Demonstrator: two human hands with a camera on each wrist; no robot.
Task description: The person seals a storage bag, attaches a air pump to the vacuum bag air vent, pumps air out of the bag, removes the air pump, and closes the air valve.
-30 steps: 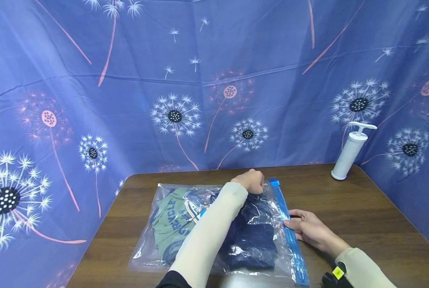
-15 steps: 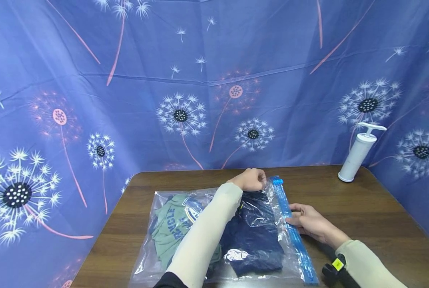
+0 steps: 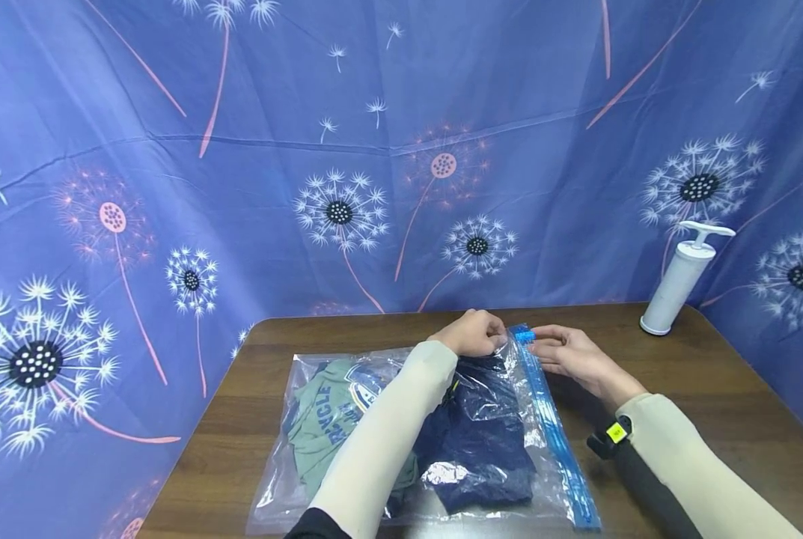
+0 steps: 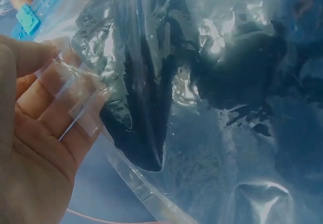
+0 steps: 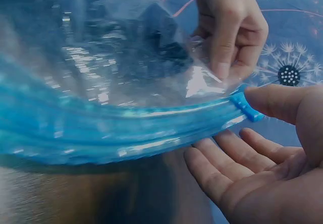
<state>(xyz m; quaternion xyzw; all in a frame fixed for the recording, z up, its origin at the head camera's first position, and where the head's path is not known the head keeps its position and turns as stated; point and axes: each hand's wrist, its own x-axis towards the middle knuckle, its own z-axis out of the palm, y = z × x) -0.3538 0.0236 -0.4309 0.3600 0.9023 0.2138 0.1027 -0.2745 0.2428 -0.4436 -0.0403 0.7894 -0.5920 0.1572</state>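
A clear zip-top storage bag (image 3: 280,457) lies on the table with a green printed garment (image 3: 327,412) and dark navy clothing (image 3: 482,449) inside. Along its right side runs a blue zip strip (image 3: 552,427) with a blue slider (image 5: 246,107) at the far end. My left hand (image 3: 474,333) pinches the clear film near the bag's far right corner. Beside the slider is my right hand (image 3: 579,359). Its thumb tip (image 5: 257,99) meets the slider, while the fairly straight fingers lie under the strip's edge with a gap to the thumb.
A white hand pump (image 3: 680,281) with a T-shaped handle stands at the table's far right corner. Behind the wooden table (image 3: 711,419) hangs a blue dandelion-print cloth (image 3: 273,112).
My right hand has moved from the middle of the zip strip up to the slider at its far end. The left hand has kept its pinch near the far corner.
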